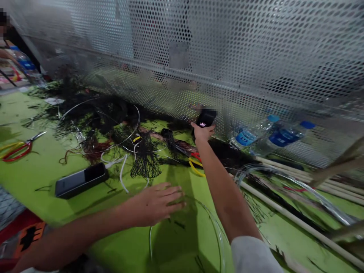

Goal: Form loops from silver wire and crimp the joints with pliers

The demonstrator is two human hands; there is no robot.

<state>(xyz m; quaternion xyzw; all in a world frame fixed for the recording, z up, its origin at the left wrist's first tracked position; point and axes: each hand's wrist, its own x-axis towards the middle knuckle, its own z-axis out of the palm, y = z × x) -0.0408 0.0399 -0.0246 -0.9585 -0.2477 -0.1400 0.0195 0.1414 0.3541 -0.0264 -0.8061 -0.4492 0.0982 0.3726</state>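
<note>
My right hand (203,132) reaches far across the green table and grips a black phone (207,118) with a lit pattern on its screen, close to the perforated metal panel. Nearer to me, my left hand (159,203) is held palm down over the table with its fingers stretched out and nothing in it. Just beyond it lies a bundle of black netting (146,159). Clear tubing (220,231) curves over the table beside and below the left hand. Scissors with yellow and red handles (196,167) lie partly hidden behind my right forearm.
A power bank (81,181) with a white cable (122,174) lies at left, near another pair of scissors (21,149). Tangled black fibres (93,110) line the panel (227,49). Water bottles (247,134), pale rods (284,214) and coiled tubing (287,178) are at right. Another person is at far left.
</note>
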